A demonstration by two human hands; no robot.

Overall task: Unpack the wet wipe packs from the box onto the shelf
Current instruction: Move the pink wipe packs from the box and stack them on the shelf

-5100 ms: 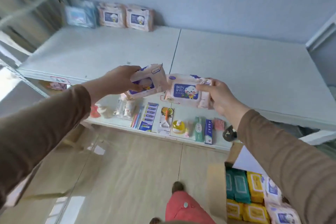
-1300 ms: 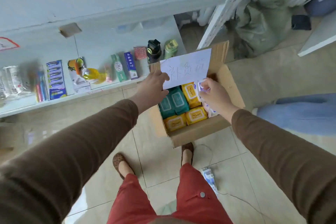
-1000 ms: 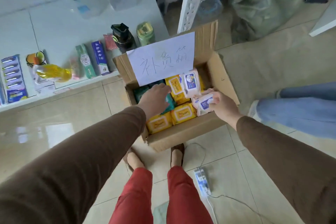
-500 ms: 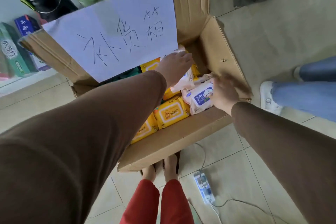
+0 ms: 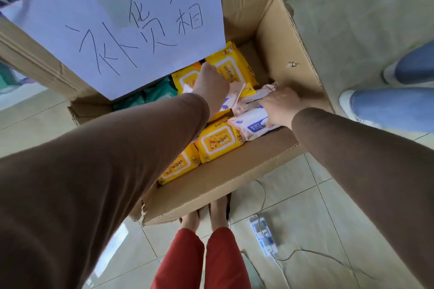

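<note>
Two hands in box (image 5: 288, 37), four yellow packs (image 5: 217, 142), perhaps more hidden

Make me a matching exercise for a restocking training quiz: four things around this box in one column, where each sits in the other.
1. white handwritten paper sign
2. yellow wipes pack
3. pink-and-white baby wipes pack
4. white power strip

A. under the right hand
B. on the tiled floor
C. on the cardboard box flap
D. by the box's near wall

1-C, 2-D, 3-A, 4-B
</note>
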